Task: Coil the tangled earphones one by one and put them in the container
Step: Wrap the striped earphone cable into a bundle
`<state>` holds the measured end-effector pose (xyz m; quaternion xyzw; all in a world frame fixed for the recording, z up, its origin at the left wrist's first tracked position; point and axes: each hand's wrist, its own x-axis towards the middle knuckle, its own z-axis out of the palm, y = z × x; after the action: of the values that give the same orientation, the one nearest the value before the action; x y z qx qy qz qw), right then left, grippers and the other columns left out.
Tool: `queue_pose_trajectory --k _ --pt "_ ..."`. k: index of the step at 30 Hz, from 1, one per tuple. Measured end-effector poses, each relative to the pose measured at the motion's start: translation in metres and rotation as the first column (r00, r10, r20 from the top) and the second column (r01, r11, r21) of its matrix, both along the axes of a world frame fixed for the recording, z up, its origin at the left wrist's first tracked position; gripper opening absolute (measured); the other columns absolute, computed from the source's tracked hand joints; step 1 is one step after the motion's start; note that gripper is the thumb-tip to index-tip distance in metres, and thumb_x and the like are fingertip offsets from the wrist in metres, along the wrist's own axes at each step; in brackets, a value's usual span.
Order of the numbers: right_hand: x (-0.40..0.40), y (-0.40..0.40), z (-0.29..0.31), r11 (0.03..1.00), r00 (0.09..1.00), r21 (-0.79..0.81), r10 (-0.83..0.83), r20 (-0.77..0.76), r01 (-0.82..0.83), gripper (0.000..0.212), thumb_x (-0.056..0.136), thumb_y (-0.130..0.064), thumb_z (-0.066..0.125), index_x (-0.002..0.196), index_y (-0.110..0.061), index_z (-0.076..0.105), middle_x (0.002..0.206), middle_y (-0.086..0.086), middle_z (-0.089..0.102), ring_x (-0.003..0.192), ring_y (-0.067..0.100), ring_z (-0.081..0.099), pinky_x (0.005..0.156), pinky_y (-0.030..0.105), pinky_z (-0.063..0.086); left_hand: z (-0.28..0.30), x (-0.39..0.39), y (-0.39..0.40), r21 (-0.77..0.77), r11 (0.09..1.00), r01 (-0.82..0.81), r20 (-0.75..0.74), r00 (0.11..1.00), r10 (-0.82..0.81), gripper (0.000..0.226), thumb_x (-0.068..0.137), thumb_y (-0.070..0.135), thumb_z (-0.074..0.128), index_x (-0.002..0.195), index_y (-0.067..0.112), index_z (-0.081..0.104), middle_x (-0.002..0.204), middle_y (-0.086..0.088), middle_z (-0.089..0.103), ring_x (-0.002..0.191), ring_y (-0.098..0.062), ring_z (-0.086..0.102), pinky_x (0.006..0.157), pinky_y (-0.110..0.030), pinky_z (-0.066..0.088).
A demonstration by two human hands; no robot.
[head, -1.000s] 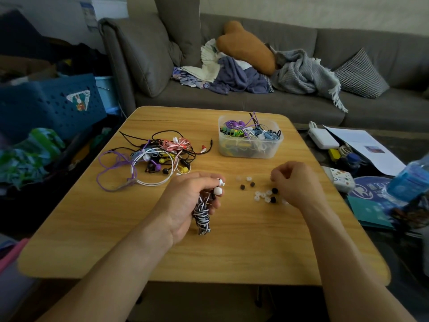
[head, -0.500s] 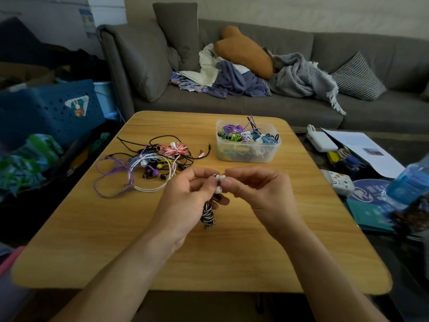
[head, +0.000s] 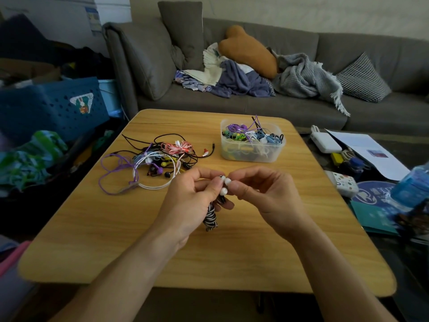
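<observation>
Head camera looks forward and down (close) over table (head: 232,263).

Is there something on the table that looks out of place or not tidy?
Yes. A tangled pile of earphones lies loose on the table, left of the container, and purple cable ends stick out over the container's rim. The left hand holds a striped coiled earphone, not put away yet.

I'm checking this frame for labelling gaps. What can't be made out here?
- Black-and-white striped earphone bundle: upper part hidden inside left hand, head view.
- Right hand: fingertip contact hidden by curled fingers.
- Clear plastic container: lower contents blurred.
- Blue bottle: cut off, blurred.
</observation>
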<state>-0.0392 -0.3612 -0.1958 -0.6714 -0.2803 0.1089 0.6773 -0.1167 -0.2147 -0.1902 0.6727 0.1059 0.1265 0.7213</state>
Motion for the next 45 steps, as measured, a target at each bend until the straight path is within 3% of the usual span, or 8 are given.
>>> queue_pose_trajectory --k 2,7,21,25,31,36,40,45 --pt "0.001 -0.001 -0.001 1.000 1.000 -0.015 0.013 0.003 -0.013 0.024 0.071 -0.018 0.079 0.093 -0.008 0.075 0.091 0.008 0.077 0.085 0.021 0.071 0.080 0.037 0.056 0.000 0.000 0.001 0.045 0.999 0.007 -0.002 1.000 -0.006 0.009 0.095 0.008 0.058 0.103 0.008 0.063 0.082 -0.013 0.074 0.068 -0.029 0.072 0.063 -0.032 0.053" --pt "0.003 -0.007 0.003 0.995 0.995 -0.035 0.095 0.024 -0.094 0.018 0.073 -0.006 0.076 0.090 0.001 0.075 0.087 0.011 0.077 0.080 0.017 0.073 0.073 0.022 0.055 0.001 -0.001 0.002 0.110 0.993 0.037 -0.027 0.999 -0.034 0.004 0.094 0.004 0.059 0.095 0.006 0.062 0.079 -0.011 0.074 0.065 -0.030 0.072 0.064 -0.034 0.053" --pt "0.002 -0.006 0.001 0.993 0.994 -0.036 0.113 0.010 -0.113 0.018 0.071 -0.007 0.076 0.088 0.000 0.075 0.084 0.022 0.075 0.077 0.036 0.073 0.077 0.048 0.061 0.000 -0.002 -0.001 0.106 0.994 0.036 -0.079 0.996 -0.028 0.009 0.095 -0.002 0.055 0.088 0.001 0.060 0.067 -0.015 0.070 0.049 -0.029 0.061 0.057 -0.038 0.052" --pt "0.001 -0.003 0.000 0.995 0.995 -0.054 0.090 0.044 -0.088 0.018 0.069 -0.010 0.078 0.086 -0.003 0.076 0.084 0.020 0.075 0.077 0.037 0.073 0.077 0.047 0.061 0.000 -0.003 -0.003 0.125 0.992 0.012 -0.098 0.995 0.000 0.013 0.095 -0.002 0.054 0.085 0.004 0.059 0.066 -0.014 0.071 0.048 -0.028 0.060 0.057 -0.038 0.050" --pt "-0.001 -0.001 -0.001 0.996 0.994 -0.052 0.080 0.077 -0.076 0.016 0.071 -0.009 0.079 0.085 -0.002 0.076 0.080 0.019 0.075 0.073 0.030 0.074 0.074 0.035 0.061 -0.005 -0.003 -0.007 0.335 0.938 -0.090 -0.019 0.995 0.103 0.016 0.093 -0.001 0.057 0.081 0.010 0.058 0.062 -0.005 0.071 0.045 -0.022 0.063 0.046 -0.030 0.051" --pt "0.000 0.000 -0.006 0.995 0.995 0.016 0.095 0.042 -0.096 0.015 0.073 -0.007 0.077 0.087 0.000 0.074 0.080 0.022 0.074 0.074 0.032 0.073 0.074 0.034 0.059 -0.011 -0.004 -0.012 0.501 0.842 -0.199 0.112 0.980 0.165 0.020 0.089 0.000 0.061 0.078 0.017 0.057 0.061 0.004 0.069 0.047 0.000 0.060 0.049 -0.021 0.048" --pt "0.003 -0.001 -0.008 0.989 0.989 0.021 0.148 -0.001 -0.148 0.018 0.075 -0.003 0.074 0.090 0.007 0.073 0.080 0.027 0.072 0.074 0.032 0.072 0.075 0.037 0.060 -0.008 -0.004 -0.009 0.325 0.939 -0.113 -0.021 0.992 0.127 0.018 0.093 -0.001 0.056 0.081 0.012 0.057 0.062 -0.005 0.070 0.045 -0.019 0.061 0.047 -0.035 0.052" --pt "0.006 -0.002 -0.010 0.981 0.981 -0.039 0.192 0.015 -0.191 0.017 0.076 -0.006 0.075 0.090 0.004 0.073 0.081 0.023 0.074 0.077 0.030 0.073 0.076 0.037 0.059 0.000 -0.007 -0.004 0.058 0.998 -0.010 -0.169 0.985 0.020 0.014 0.096 -0.005 0.051 0.085 0.001 0.055 0.060 -0.013 0.065 0.044 -0.025 0.054 0.042 -0.030 0.048"
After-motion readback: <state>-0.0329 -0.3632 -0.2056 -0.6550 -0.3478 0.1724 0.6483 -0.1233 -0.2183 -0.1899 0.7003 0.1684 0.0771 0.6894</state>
